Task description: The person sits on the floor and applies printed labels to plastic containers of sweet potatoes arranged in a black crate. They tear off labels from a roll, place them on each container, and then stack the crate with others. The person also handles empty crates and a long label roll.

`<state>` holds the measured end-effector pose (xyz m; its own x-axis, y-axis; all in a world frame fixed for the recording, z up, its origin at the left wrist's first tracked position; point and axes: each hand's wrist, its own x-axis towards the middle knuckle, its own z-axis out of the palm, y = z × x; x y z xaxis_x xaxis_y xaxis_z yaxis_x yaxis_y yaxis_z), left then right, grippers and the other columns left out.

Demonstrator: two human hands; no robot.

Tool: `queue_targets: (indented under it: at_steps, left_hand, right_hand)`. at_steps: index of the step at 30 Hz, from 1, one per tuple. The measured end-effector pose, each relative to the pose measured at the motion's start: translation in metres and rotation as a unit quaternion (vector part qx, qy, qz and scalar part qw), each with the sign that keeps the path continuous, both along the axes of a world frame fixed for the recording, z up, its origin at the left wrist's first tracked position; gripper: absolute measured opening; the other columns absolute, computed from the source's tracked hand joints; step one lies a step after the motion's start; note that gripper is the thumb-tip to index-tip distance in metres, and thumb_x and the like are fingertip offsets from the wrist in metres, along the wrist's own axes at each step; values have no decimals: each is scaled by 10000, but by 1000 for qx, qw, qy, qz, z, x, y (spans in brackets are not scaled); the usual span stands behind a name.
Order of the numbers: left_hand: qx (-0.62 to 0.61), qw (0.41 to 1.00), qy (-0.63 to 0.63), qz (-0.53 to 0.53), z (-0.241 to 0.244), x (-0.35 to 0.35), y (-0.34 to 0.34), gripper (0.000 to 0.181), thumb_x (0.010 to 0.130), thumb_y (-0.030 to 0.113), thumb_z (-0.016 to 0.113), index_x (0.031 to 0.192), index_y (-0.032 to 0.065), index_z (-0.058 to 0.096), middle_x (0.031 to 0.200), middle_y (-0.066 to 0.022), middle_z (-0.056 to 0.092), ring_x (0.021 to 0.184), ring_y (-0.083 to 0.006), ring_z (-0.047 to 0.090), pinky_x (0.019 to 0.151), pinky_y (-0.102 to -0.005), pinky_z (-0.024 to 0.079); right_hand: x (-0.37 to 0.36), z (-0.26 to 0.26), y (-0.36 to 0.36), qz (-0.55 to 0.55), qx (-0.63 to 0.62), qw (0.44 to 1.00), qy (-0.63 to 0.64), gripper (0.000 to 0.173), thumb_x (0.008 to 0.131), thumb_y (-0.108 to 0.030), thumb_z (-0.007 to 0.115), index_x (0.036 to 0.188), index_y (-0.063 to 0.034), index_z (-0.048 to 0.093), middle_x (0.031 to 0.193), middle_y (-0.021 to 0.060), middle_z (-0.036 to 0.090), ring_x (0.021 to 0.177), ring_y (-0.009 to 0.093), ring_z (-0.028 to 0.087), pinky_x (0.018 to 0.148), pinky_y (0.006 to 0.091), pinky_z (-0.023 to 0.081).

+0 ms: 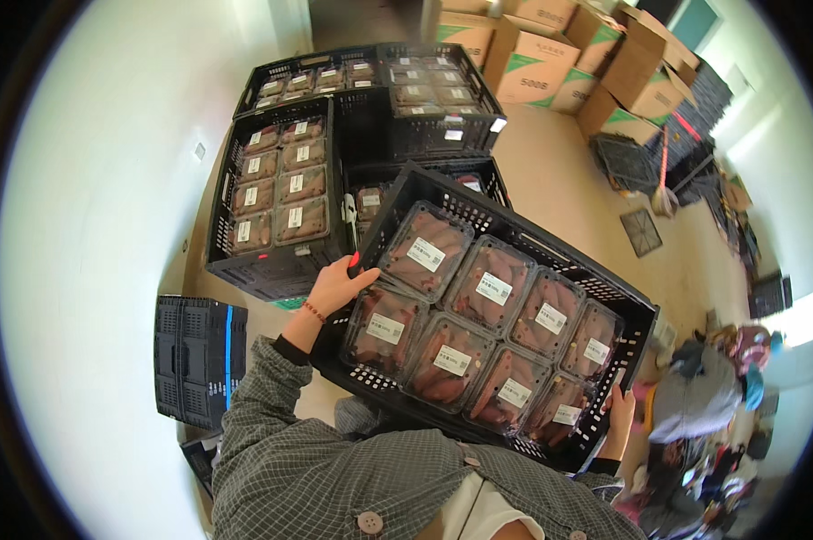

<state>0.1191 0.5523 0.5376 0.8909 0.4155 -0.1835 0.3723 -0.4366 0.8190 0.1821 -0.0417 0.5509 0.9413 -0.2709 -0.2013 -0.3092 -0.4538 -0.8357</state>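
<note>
Between my two hands is a black plastic crate (pixel 528 233), tilted in the view and held close in front of my body. Clear plastic clamshell boxes (pixel 491 287) with white labels stand in it in two rows, filled with reddish-brown produce whose kind I cannot tell. My left hand (pixel 339 290), with a beaded bracelet on the wrist, grips the crate's left end, thumb over the rim. At the opposite end my right hand (pixel 619 418) is closed round the handle opening. Part of a lower crate (pixel 373 177) with similar boxes is hidden behind the held one.
Beyond stand stacked black crates (pixel 278 270) full of labelled boxes. Folded black crates (pixel 200 361) are piled at the left by the wall. Cardboard cartons (pixel 531 67) are stacked at the back. A broom (pixel 664 196) and a flat black crate piece (pixel 641 231) lie right, clothes (pixel 697 398) lower right.
</note>
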Motion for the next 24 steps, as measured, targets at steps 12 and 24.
queue_targets:
  at_steps: [12, 24]
  left_hand:
    - [-6, 996, 8, 84, -25, -29, -37, 567, 736, 505, 612, 924, -30, 603, 848, -216, 631, 844, -353, 608, 723, -391, 465]
    - [163, 961, -90, 204, 23, -164, -141, 375, 818, 321, 577, 1006, -3, 599, 911, -189, 640, 855, -299, 627, 753, -360, 475]
  right_hand:
    - [50, -37, -37, 67, 60, 996, -19, 194, 865, -200, 536, 717, -90, 479, 493, -11, 419, 403, 98, 423, 375, 242, 343]
    - [96, -52, -20, 166, -20, 984, -59, 295, 841, -299, 566, 713, -35, 535, 495, 10, 464, 405, 117, 447, 380, 278, 355]
